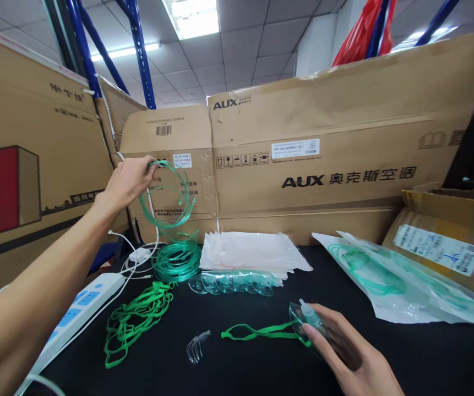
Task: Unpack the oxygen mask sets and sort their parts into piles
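My left hand (135, 179) is raised at the left, its fingers closed on a coil of clear green tubing (187, 206). Below it, more coiled green tubing (176, 261) lies in a pile on the black table (257, 368). At the lower right, my right hand (344, 346) grips a clear oxygen mask (298, 314) with a pale connector on top. A green elastic strap (257, 331) trails from the mask to the left. Several thin metal strips (196, 347) and a heap of green straps (137, 316) lie left of the mask.
Stacked clear masks (237, 283) lie before white pouches (249, 250) at the back. Filled clear packets (402, 280) rest at the right beside an open carton (447, 231). A white power strip (83, 302) with cables lies left. Large cardboard sheets (303, 126) wall the back.
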`<state>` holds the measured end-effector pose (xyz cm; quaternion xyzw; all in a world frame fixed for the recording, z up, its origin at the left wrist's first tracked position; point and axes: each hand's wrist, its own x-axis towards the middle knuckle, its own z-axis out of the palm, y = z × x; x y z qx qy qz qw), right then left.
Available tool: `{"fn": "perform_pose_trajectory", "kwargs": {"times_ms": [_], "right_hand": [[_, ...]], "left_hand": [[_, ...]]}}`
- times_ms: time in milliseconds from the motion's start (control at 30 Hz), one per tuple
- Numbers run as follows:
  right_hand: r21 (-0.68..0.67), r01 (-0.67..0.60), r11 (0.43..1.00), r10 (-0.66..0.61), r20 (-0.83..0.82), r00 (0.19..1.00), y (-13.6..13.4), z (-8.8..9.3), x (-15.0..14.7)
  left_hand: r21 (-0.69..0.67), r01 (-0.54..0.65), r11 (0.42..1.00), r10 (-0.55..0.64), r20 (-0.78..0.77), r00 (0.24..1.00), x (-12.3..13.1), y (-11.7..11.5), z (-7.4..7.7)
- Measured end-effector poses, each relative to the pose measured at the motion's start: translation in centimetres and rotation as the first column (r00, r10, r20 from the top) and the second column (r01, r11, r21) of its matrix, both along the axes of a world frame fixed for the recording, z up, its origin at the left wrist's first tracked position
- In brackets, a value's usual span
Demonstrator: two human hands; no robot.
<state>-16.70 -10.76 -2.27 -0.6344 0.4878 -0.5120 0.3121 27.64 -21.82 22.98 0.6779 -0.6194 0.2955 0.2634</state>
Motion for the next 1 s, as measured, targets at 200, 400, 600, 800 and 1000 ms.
{"fn": "perform_pose_trajectory", "kwargs": {"times_ms": [200, 400, 600, 800, 1000], "right_hand": [[0.028, 0.02, 0.999, -0.02, 0.001, 1.0, -0.1, 0.3, 0.2], [0.046, 0.014, 0.999, -0.015, 0.03, 0.999, 0.2, 1.1, 0.4], [0.044, 0.029, 0.999, -0.03, 0.016, 0.999, -0.1, 0.5, 0.1], [0.057, 0.021, 0.998, -0.023, 0.025, 0.999, 0.0, 0.7, 0.2], [0.051, 0.012, 0.999, -0.014, 0.035, 0.999, -0.4, 0.1, -0.1]], "left_hand": [[0.079, -0.011, 0.997, 0.012, -0.009, 1.0, 1.3, -0.9, -0.6], [0.057, 0.032, 0.998, -0.028, -0.073, 0.997, 2.1, -1.5, -2.0], [-0.164, 0.041, 0.986, -0.074, -0.199, 0.977, 1.9, -0.7, -0.5], [0.206, 0.004, 0.978, 0.089, -0.441, 0.893, 2.6, -3.6, -6.1], [0.629, 0.04, 0.776, 0.268, -0.387, 0.882, 4.2, -5.2, -14.3]]}}
